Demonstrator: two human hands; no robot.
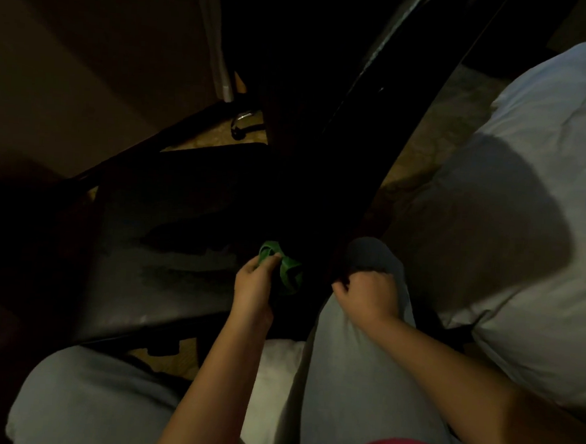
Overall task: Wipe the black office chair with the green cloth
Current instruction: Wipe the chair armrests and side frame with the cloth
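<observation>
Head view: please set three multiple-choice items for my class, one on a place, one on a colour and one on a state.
1. Where is the cloth?
A. On the floor
B. In the left hand, at the black chair
C. Spread on the bed

2. What colour is the cloth?
A. Green
B. Red
C. Blue

3. How are the left hand's fingers?
A. Straight and flat
B. Curled round the cloth
C. Hanging idle, holding nothing

Answers:
1 B: the hand holds the cloth where the dark seat meets the chair's back.
2 A: its bunched folds show bright green against the black.
3 B: the fingertips wrap over the cloth's folds.
</observation>
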